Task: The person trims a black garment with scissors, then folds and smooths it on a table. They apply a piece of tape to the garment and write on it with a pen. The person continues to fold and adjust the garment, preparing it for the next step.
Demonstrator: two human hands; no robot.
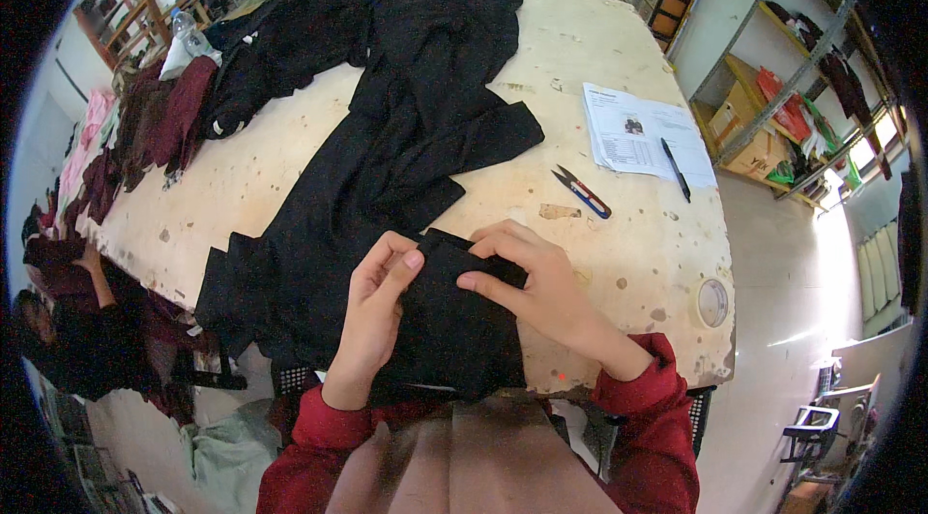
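Note:
Black garments (319, 195) are spread across a stained pale table. At the near edge, my left hand (377, 296) pinches a folded edge of the black cloth, thumb on top. Just right of it, my right hand (522, 287) grips the same piece, thumb and curled fingers along the fold. Beyond my right hand lie thread snips (582, 191) with dark handles and, farther back, printed sheets (619, 127) with a black pen (677, 169) on them.
Maroon and pink clothing (184, 117) is heaped along the left edge, near a plastic bottle (184, 26). A co-worker (58, 340) handles maroon cloth at left. A round clear container (712, 303) sits at right. Metal shelving with boxes (744, 117) stands beside an aisle.

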